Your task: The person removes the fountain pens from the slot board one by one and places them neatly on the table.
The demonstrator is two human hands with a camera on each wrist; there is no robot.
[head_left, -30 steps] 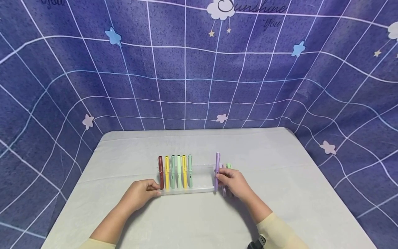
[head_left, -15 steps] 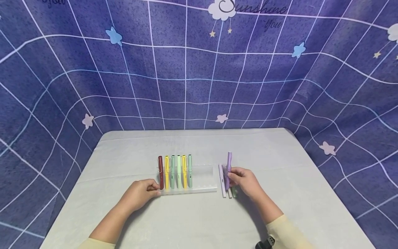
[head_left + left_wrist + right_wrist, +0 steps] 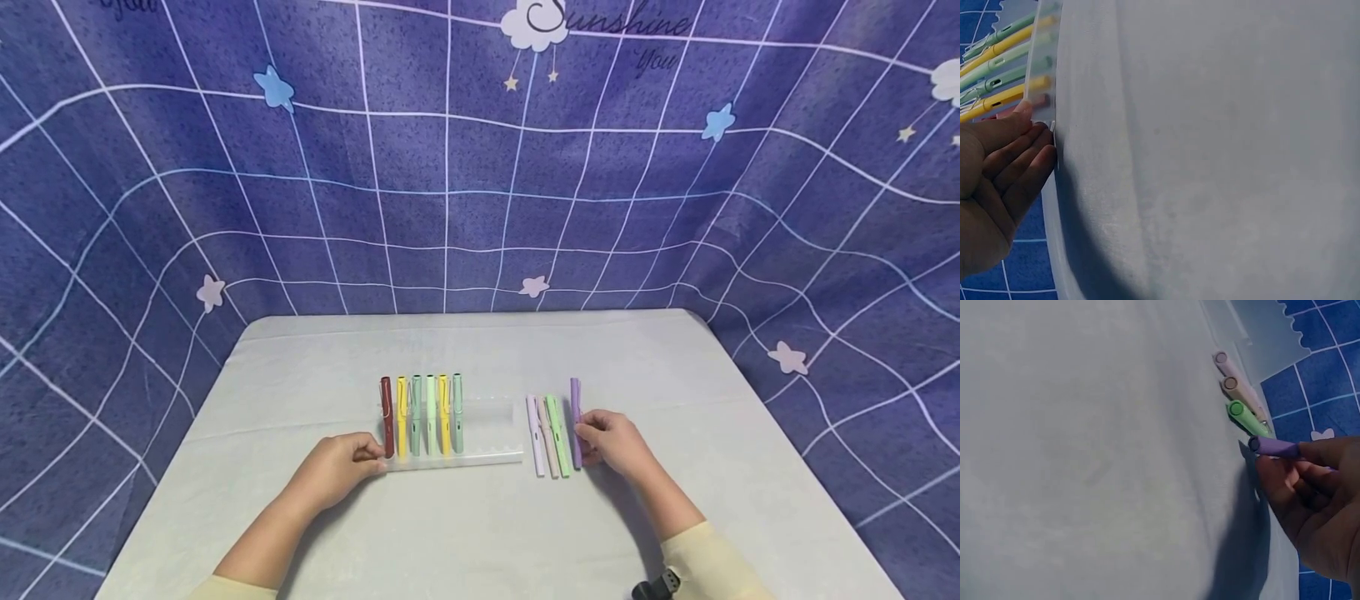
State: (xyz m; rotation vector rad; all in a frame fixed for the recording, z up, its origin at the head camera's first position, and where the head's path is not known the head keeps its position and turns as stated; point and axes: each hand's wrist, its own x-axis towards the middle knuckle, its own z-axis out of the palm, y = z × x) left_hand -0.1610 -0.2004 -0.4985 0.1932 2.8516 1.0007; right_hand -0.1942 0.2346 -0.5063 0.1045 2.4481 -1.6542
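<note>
My left hand point(image 3: 341, 467) pinches the front left corner of a clear plastic pen stand point(image 3: 487, 457), thumb on its lip point(image 3: 1040, 59). Several pens stand in its left part: a dark red pen point(image 3: 387, 417) at the end, then yellow and green ones, such as the yellow pen point(image 3: 402, 417) beside it. My right hand point(image 3: 618, 442) holds a purple pen point(image 3: 576, 421) between thumb and fingers, right of the stand. In the right wrist view the purple pen point(image 3: 1275, 447) points its end toward the table, close over the cloth.
Between the stand and my right hand, a lilac pen point(image 3: 536, 433), a pinkish-beige pen point(image 3: 549, 442) and a light green pen point(image 3: 558, 437) lie side by side on the white-covered table point(image 3: 465, 542). A blue grid-patterned curtain point(image 3: 480, 208) surrounds the table's back and sides.
My right hand has moved right with the purple pen, from the stand's right end past the three lying pens, and lower. The left hand and the stand have stayed put.
</note>
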